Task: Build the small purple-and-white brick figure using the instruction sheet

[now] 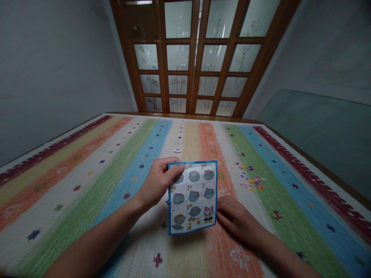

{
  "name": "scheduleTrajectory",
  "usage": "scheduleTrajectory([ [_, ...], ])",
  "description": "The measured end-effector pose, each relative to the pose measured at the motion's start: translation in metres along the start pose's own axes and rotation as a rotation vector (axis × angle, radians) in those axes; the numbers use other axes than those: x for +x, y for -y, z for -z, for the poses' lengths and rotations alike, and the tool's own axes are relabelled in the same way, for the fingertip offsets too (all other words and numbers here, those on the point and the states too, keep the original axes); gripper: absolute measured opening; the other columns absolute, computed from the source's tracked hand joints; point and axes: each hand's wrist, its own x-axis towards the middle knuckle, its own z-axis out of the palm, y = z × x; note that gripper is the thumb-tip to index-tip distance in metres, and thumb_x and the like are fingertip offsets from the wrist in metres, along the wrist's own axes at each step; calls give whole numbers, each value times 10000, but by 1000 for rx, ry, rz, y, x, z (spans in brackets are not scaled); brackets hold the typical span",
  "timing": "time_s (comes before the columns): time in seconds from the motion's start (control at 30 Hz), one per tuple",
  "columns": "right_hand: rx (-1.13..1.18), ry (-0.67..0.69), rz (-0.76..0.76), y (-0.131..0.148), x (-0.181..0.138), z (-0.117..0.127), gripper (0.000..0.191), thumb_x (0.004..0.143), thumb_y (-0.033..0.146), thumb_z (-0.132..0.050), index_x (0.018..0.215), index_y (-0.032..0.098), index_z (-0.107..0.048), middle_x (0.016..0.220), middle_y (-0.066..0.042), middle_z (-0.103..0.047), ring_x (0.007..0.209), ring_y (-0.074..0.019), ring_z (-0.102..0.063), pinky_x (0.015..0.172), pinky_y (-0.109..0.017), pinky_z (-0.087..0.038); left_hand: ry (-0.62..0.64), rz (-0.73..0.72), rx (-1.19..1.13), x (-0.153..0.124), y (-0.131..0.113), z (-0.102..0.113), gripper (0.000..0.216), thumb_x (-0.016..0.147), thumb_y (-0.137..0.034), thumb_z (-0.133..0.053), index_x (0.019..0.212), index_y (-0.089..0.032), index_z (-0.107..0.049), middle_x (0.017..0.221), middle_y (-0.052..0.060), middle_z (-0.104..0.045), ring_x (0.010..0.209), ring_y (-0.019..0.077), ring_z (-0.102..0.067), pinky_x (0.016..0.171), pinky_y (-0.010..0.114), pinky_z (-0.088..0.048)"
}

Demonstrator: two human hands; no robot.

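**Head view.** A square sticker sheet [193, 197], thin and flat with a blue border, carries a three-by-three grid of rounded grey-blue figures. Its lower-right cell holds a coloured cartoon figure. The sheet is held tilted over the table [188, 115], and its lower edge casts a shadow.

The table's wooden rim shows around a woven-looking striped cloth [87, 193]. The cloth has bands of red, orange, green, blue and white, dotted with small star and cross motifs. Right of the sheet, near it but apart, lies a loose scatter of tiny coloured bits [251, 179]. Just beyond the sheet's top edge sits one small pale piece [177, 151]. Broad stretches of cloth run left of the sheet and beyond it to the far rim.

The left hand [159, 182] enters from the sheet's left on a bare forearm. Its thumb lies over the upper-left corner, clamped on that corner. The right hand [236, 218] lies knuckles-up at the sheet's lower-right corner, fingers curled together at its edge. Whether it grips the sheet cannot be told. Past the far rim stands a wooden door [193, 58] with frosted panes.
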Motion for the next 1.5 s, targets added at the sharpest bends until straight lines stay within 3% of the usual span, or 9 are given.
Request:
scheduleTrajectory([
  [0.23,6,26,-36,5,5,3,155,885,152,-444,828,176,-586,781,-56,-640,745,-161,-592,688,-313,-501,10,12,-23,-2,-2,0,258,746,-326,-567,559,-156,-516,472,-48,-453,395,61,-382,375,188,-269],
  [0.43,73,-47,45,3,9,-3,241,936,186,-373,1007,198,-603,914,-95,-635,882,-184,-599,780,-340,-517,-9,25,-22,-3,-5,-1,265,722,-339,-582,541,-159,-513,456,-54,-430,384,62,-364,368,191,-258],
  [0.73,96,-65,32,1,7,-9,270,947,222,-353,968,194,-620,880,-94,-637,899,-194,-602,794,-346,-526,-1,20,-33,-4,-7,-2,254,726,-327,-575,543,-160,-518,455,-51,-445,383,62,-371,368,189,-258],
  [1.07,25,-9,50,2,8,-15,263,921,239,-409,865,195,-662,788,-74,-624,758,-184,-586,755,-353,-524,-7,27,-16,-6,-8,-2,268,731,-338,-573,540,-164,-503,458,-48,-427,390,62,-345,361,189,-243],
  [1.5,34,-35,41,0,6,-17,240,915,249,-430,930,204,-665,817,-78,-634,780,-185,-596,758,-333,-524,-8,26,-21,-6,-9,-2,265,724,-346,-581,543,-163,-518,458,-49,-427,390,64,-352,368,192,-247],
])
